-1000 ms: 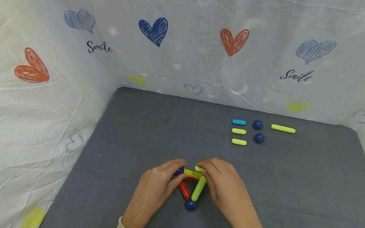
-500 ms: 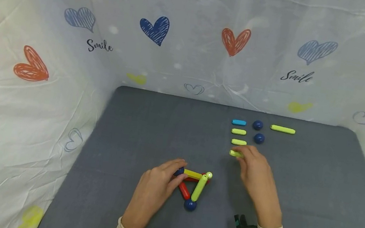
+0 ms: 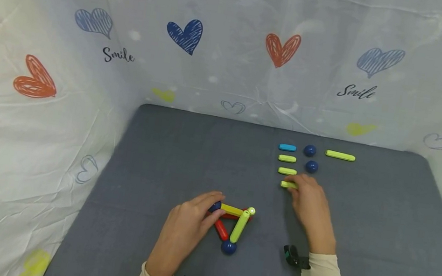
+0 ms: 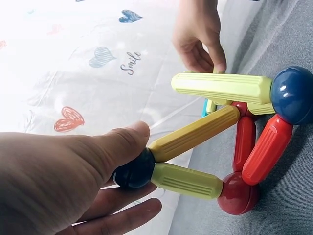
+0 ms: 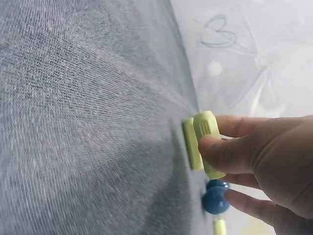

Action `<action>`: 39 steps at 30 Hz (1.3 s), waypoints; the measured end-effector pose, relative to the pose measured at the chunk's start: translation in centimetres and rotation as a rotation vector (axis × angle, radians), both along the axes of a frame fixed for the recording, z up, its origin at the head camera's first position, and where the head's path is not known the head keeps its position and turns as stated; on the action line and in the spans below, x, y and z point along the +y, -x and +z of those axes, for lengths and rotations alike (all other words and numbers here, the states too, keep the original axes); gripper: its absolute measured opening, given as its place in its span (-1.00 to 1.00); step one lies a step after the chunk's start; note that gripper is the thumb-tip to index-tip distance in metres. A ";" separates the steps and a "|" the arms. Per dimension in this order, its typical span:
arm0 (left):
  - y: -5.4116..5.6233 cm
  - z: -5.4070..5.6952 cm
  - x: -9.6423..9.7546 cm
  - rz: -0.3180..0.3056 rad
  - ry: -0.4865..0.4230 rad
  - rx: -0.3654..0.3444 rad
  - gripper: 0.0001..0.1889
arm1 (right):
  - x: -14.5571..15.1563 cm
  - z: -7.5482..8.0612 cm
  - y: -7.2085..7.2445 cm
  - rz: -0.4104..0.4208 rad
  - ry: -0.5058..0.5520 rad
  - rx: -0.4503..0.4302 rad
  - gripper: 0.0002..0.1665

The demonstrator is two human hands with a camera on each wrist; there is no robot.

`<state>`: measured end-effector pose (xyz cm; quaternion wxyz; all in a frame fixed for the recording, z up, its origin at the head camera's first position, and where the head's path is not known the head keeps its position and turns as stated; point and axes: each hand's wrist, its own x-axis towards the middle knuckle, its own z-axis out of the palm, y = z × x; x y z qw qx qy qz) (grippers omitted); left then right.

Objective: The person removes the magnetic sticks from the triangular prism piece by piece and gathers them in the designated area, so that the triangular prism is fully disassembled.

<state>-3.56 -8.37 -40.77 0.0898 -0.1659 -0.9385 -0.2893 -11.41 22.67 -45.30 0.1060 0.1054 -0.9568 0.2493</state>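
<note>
My left hand (image 3: 184, 229) pinches a dark blue ball (image 4: 134, 169) at the upper corner of a frame of magnetic rods and balls. From that ball run a yellow rod (image 4: 195, 133) and a short lime rod (image 4: 188, 181), which meets a red ball (image 4: 238, 196). Red rods (image 4: 268, 149) form the lower part. A longer lime rod (image 3: 239, 227) slants up from another blue ball (image 3: 228, 247) on the table. Farther right, my right hand (image 3: 314, 210) pinches a short lime rod (image 5: 208, 142) between thumb and fingers, close to a similar lime rod (image 5: 192, 144).
Behind my right hand are short lime rods (image 3: 287, 158), a light blue rod (image 3: 287, 147), two dark blue balls (image 3: 311, 166) and a long lime rod (image 3: 340, 155). Grey cloth covers the table (image 3: 381, 236). A white heart-printed sheet (image 3: 234, 41) hangs behind and at the sides.
My right hand has left the frame's top corner and carried the short lime rod right and away, to the near end of the loose rods. My left hand keeps its pinch on the ball.
</note>
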 end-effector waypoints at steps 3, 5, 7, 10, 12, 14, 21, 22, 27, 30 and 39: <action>0.0 0.0 0.0 -0.002 0.001 -0.008 -0.60 | -0.2 -0.5 0.5 -0.010 0.000 -0.038 -0.72; -0.1 0.1 0.0 -0.001 0.000 -0.018 -0.60 | -0.2 -0.8 0.6 -0.014 -0.001 -0.063 -0.72; -0.1 0.1 0.0 0.002 0.001 -0.028 -0.59 | -0.3 -1.0 0.8 -0.015 -0.005 -0.075 -0.71; -0.1 0.2 0.0 0.008 0.000 -0.038 -0.59 | -0.3 -1.3 0.9 -0.016 -0.009 -0.077 -0.70; -0.1 0.2 0.0 0.009 -0.001 -0.039 -0.59 | -0.3 -1.4 0.9 -0.020 -0.011 -0.074 -0.69; -0.1 0.2 0.0 0.009 -0.003 -0.035 -0.59 | -0.3 -1.5 0.9 -0.022 -0.010 -0.067 -0.68; -0.1 0.0 0.1 0.001 0.005 -0.006 -0.60 | -0.7 -0.2 0.2 0.019 0.033 0.038 -0.60; -0.1 0.0 0.1 0.003 0.008 -0.006 -0.60 | -0.8 0.2 0.0 0.031 0.039 0.056 -0.59; -0.2 0.1 0.0 0.009 0.014 0.001 -0.60 | -1.9 2.4 -1.2 0.075 0.045 0.089 -0.57; -0.2 0.1 0.0 0.007 0.015 -0.002 -0.61 | -2.6 3.8 -2.0 0.107 0.048 0.060 -0.57; -0.2 0.2 0.0 0.009 0.027 -0.022 -0.61 | -4.7 6.3 -4.9 0.260 0.033 -0.045 -0.48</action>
